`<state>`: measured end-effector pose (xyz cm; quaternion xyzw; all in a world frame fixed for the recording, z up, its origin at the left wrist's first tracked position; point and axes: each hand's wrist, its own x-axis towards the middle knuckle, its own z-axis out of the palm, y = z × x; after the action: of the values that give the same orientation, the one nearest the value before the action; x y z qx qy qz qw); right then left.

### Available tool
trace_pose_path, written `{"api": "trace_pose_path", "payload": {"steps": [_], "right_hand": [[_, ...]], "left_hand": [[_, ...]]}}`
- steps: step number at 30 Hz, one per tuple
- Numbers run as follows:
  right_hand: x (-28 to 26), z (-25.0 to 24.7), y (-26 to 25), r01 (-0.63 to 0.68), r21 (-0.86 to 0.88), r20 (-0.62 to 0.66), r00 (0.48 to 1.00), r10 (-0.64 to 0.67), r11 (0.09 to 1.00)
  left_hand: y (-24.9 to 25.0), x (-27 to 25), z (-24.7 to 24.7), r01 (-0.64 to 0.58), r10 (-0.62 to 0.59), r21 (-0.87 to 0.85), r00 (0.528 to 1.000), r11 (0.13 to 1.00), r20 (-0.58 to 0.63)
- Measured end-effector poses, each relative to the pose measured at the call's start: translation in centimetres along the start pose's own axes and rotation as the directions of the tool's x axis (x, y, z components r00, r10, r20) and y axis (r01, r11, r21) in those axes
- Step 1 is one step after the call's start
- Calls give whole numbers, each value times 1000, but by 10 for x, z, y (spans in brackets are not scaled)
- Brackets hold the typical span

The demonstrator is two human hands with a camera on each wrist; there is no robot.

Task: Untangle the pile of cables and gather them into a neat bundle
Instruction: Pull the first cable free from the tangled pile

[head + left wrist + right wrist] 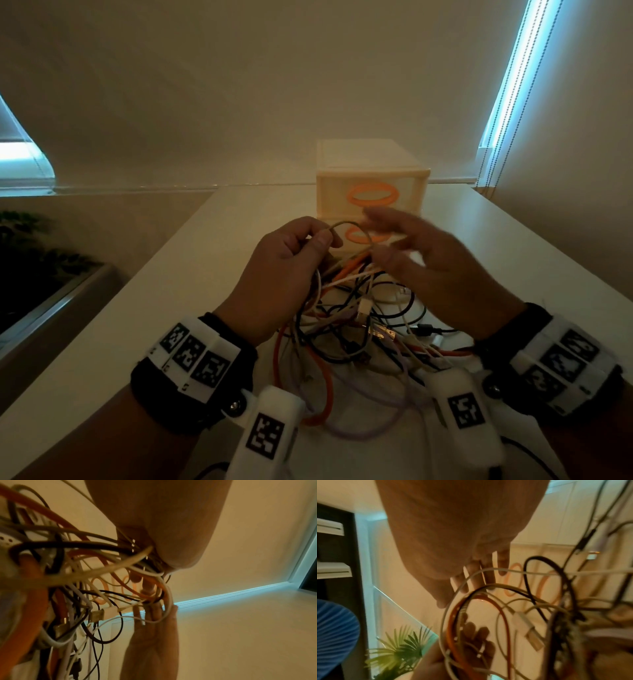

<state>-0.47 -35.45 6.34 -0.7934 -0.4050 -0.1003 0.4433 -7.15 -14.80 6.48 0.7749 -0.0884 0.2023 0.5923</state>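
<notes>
While gripping cables (346, 329), left hand (274, 277) (fist tight); right hand (442, 270) beside it, fingers spread, empty.

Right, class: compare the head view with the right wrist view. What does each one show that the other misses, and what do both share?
Only the head view shows the wrist bands with black-and-white markers and the whole white table.

Only the right wrist view shows a green plant and a blue pleated thing.

Both show the cables, the left hand gripping several strands, the right hand with fingers spread, and the drawer box with orange ring handles.
</notes>
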Motion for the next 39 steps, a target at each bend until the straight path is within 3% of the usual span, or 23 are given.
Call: {"api": "trace_pose_path", "payload": {"steps": [2,4,7,9,13,17,23,29,34,37,39], "right_hand": [[-2,9,6,-28,12,74,997,27,1000],[-3,10,12,2,8,54,999,-2,1000],[-3,0,19,4,7,16,1000,-4,1000],[-2,-2,22,-15,26,31,999,14,1000],[0,3,23,88,-6,2,996,-88,996],[-1,5,18,145,-31,-81,986,-148,989],[1,4,18,255,-79,-94,961,-262,964],[2,1,15,323,-144,-50,942,-333,935],[2,2,18,326,-167,-64,938,-340,931],[0,6,15,307,-145,-97,942,-323,940],[0,8,14,294,-109,-118,945,-306,950]], "left_hand": [[-2,1,-1,-32,32,7,997,999,-71],[-5,5,-4,-43,46,24,986,999,-159],[-5,10,-13,18,-35,-74,972,997,-231],[-2,10,-13,41,-49,-63,990,997,-134],[3,-1,3,25,-50,172,989,985,142],[9,2,-3,1,-27,207,992,978,123],[10,0,-9,151,-187,139,933,979,308],[9,1,-10,330,-307,-11,888,944,343],[11,-1,-11,299,-258,-78,906,951,336],[13,-4,-11,203,-197,17,920,979,338],[11,-2,-10,206,-207,36,937,978,280]]}}
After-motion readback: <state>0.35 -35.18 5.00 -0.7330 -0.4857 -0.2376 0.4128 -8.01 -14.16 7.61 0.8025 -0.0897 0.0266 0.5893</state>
